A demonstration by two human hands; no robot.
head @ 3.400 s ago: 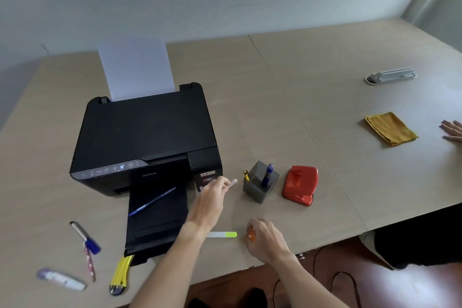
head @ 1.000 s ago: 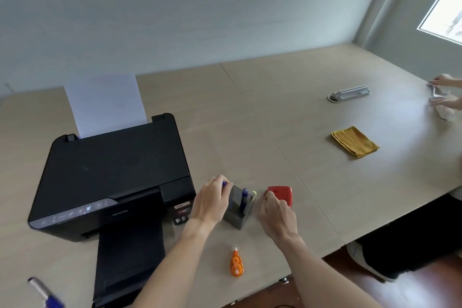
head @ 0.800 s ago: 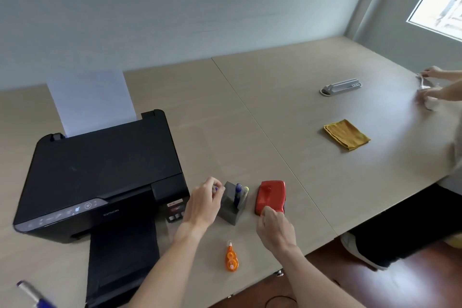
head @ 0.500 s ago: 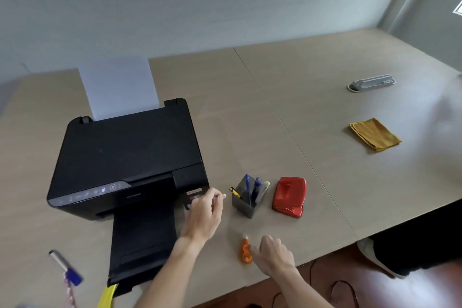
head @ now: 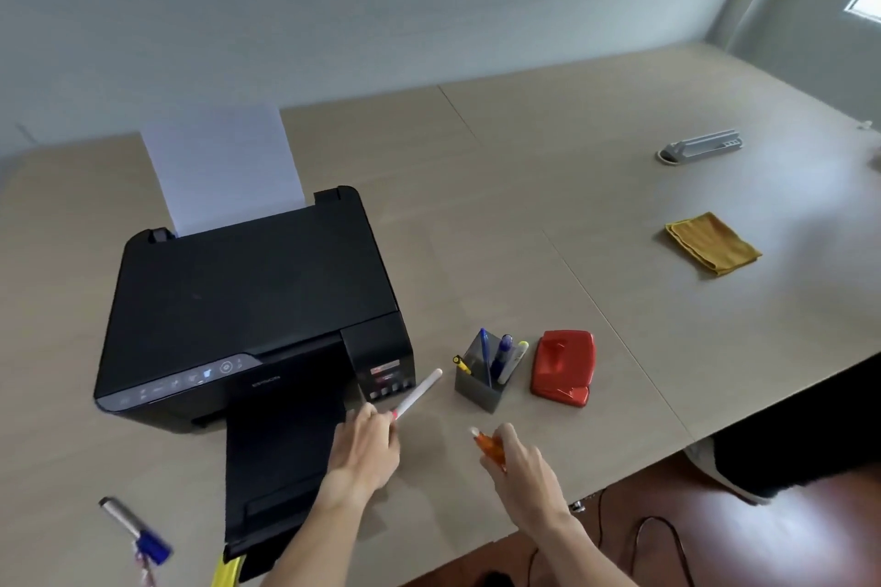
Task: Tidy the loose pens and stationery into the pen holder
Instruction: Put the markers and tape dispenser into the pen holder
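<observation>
A grey square pen holder [head: 478, 388] stands on the table near the front edge, with several pens and markers upright in it. My left hand [head: 364, 446] grips a white pen [head: 419, 393] that points up and right toward the holder, its tip a short way from the rim. My right hand [head: 522, 462] is closed on an orange correction tape [head: 488, 443], in front of the holder. A silver and blue marker [head: 131, 527] lies at the front left. A yellow cutter [head: 228, 571] shows at the bottom edge.
A black printer [head: 252, 305] with white paper [head: 221, 167] fills the left of the table, its output tray [head: 281, 467] extending toward me. A red hole punch [head: 563, 373] sits right of the holder. Farther right lie a yellow cloth [head: 712, 243] and a grey stapler-like tool [head: 701, 145].
My right hand has taken hold of the orange correction tape and lifted it. The white pen in my left hand now sticks out toward the holder. The view has shifted.
</observation>
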